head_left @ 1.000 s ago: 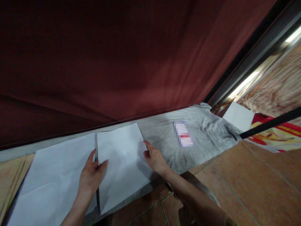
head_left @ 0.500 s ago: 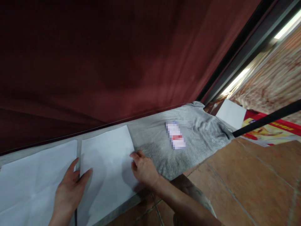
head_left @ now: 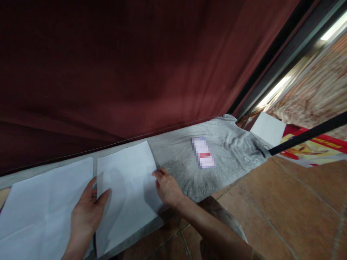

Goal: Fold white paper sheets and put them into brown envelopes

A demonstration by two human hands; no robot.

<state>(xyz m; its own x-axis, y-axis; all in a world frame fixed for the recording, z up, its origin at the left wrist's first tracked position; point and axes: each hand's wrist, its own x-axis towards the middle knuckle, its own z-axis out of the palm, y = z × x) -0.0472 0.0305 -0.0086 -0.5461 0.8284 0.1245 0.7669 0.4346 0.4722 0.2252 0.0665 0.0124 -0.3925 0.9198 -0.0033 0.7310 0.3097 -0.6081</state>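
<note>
One white sheet (head_left: 132, 184) lies between the left hand (head_left: 86, 213) and the right hand (head_left: 168, 187), its long axis running away from the person. The left hand is at the sheet's left edge, thumb and forefinger well spread, with nothing visibly gripped. The right hand is at the right edge, fingers curled, forefinger touching or just over the paper; whether it pinches the edge I cannot tell. Both hands are about equally near the sheet.

Left of the sheet, across a narrow gap, lies a second, creased sheet (head_left: 46, 209). Under the sheet spreads rumpled grey cloth (head_left: 233, 144); to its right, a slim pixelated rectangle (head_left: 204, 153) rests on the cloth. Farther right of the sheet are floor tiles (head_left: 271, 202), then a red-and-yellow printed panel (head_left: 322, 146). Beyond the sheet hangs a dark red curtain (head_left: 135, 72).
</note>
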